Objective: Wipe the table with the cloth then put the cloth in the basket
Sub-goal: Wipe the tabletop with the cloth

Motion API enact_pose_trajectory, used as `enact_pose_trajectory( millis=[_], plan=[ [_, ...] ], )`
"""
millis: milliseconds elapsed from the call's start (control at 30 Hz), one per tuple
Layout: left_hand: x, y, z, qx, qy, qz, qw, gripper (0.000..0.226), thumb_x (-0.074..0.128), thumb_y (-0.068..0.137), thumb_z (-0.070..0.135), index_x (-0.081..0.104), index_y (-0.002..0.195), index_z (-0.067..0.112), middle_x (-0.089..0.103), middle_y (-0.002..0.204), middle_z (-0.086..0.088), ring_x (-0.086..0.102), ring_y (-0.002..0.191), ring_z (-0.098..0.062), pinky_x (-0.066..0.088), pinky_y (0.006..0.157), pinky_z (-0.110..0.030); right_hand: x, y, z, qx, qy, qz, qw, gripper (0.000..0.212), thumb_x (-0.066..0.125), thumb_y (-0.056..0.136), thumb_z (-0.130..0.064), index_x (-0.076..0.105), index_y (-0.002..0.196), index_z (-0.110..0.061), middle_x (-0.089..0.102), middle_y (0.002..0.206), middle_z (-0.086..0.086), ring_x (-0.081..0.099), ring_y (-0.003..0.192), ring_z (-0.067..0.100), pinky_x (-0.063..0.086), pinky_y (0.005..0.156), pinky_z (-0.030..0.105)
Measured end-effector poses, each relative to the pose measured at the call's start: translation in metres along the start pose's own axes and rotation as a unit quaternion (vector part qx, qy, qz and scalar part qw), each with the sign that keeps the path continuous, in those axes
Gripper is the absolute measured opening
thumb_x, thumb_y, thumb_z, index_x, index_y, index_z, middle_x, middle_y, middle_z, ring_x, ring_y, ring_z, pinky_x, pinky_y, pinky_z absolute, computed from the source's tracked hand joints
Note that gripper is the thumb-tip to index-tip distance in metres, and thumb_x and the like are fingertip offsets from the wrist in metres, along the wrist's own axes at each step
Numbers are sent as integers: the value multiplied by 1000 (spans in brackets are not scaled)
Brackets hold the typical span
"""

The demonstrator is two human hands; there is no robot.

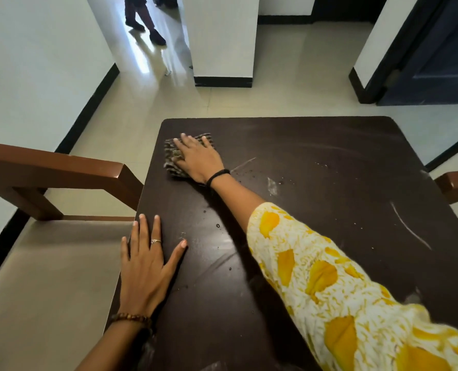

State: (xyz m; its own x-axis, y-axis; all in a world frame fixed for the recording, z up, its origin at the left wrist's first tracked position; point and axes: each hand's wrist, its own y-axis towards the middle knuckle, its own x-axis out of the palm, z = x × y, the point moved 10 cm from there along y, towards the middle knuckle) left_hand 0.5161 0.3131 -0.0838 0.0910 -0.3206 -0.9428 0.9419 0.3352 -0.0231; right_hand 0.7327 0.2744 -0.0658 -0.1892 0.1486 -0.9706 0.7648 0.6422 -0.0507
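Note:
A dark brown table [316, 162] fills the middle of the view, marked with white smears and small water drops. A folded striped cloth [172, 154] lies near the table's far left corner. My right hand [199, 156] presses flat on top of the cloth, arm stretched across the table in a yellow and white sleeve. My left hand [145, 266] rests flat with fingers spread on the table's near left edge and holds nothing. No basket is in view.
A brown wooden chair [48, 167] with a beige seat stands against the table's left side. Another chair arm [457, 183] shows at the right edge. A person's legs [142, 20] stand in the doorway far ahead. A white pillar [222, 49] rises beyond the table.

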Motion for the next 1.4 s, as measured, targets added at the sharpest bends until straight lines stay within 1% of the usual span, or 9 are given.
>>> enact_pose_trajectory(
  millis=[133, 300, 400, 633, 767, 967, 1100, 1300, 1400],
  plan=[
    [-1, 0, 4, 5, 11, -3, 1000, 84, 15, 80, 70, 0, 146, 20, -2, 156, -8, -8, 141, -16, -4, 115, -41, -19, -48, 78, 70, 9, 18, 997, 58, 28, 100, -42, 16, 150, -14, 12, 160, 7, 14, 147, 20, 6, 119, 42],
    [-4, -1, 10, 12, 42, -5, 999, 91, 8, 76, 70, 5, 146, 13, 3, 155, -14, -1, 143, -25, -7, 113, -41, -39, -124, 176, 160, 9, 28, 987, 58, 30, 100, -42, 16, 150, -15, 12, 160, 7, 14, 147, 20, 5, 119, 41],
    [-3, -2, 12, 16, 48, -11, 999, 85, 16, 81, 65, 9, 146, 10, 7, 155, -16, 1, 143, -27, -3, 115, -41, -49, -170, 226, 209, 27, 32, 977, 58, 32, 100, -41, 18, 150, -14, 14, 159, 9, 14, 147, 21, 6, 119, 42],
    [-1, 1, 10, 28, 47, -5, 999, 84, 19, 82, 63, 15, 145, 8, 14, 153, -19, 8, 142, -31, 6, 115, -45, -74, -258, 315, 306, 46, 47, 950, 57, 34, 100, -39, 20, 149, -14, 15, 159, 9, 15, 146, 23, 8, 118, 44],
    [-3, -2, 13, 27, 38, 1, 999, 88, 15, 80, 66, 16, 145, 7, 15, 153, -19, 10, 142, -31, 6, 114, -43, -82, -301, 353, 356, 33, 65, 931, 57, 35, 100, -38, 21, 149, -12, 18, 158, 11, 19, 145, 25, 10, 118, 47],
    [-6, -4, 16, 18, 33, -7, 999, 82, 23, 82, 59, 17, 144, 6, 15, 153, -19, 9, 142, -32, 6, 115, -44, -78, -332, 346, 409, 14, 81, 909, 56, 32, 101, -39, 22, 149, -12, 20, 158, 11, 19, 145, 26, 11, 118, 46],
    [-9, -5, 18, 16, 32, -10, 999, 81, 22, 82, 58, 16, 144, 5, 15, 153, -20, 9, 142, -32, 6, 116, -44, -72, -324, 321, 445, 1, 86, 891, 58, 31, 100, -40, 21, 149, -10, 18, 158, 13, 18, 145, 29, 13, 118, 50],
    [-5, -2, 15, 30, 26, -5, 999, 90, 9, 77, 66, 13, 144, 6, 12, 153, -17, 6, 142, -29, 2, 115, -40, -69, -230, 281, 421, 36, 77, 903, 73, 31, 95, -57, 21, 148, -9, 15, 158, 13, 14, 146, 28, 8, 118, 51],
    [-3, -1, 14, 37, 25, 1, 999, 90, 9, 78, 67, 14, 144, 7, 14, 153, -17, 8, 142, -30, 5, 115, -42, -66, -177, 251, 387, 45, 65, 919, 80, 35, 90, -64, 25, 147, -8, 17, 158, 14, 15, 146, 28, 8, 117, 51]
  ],
)
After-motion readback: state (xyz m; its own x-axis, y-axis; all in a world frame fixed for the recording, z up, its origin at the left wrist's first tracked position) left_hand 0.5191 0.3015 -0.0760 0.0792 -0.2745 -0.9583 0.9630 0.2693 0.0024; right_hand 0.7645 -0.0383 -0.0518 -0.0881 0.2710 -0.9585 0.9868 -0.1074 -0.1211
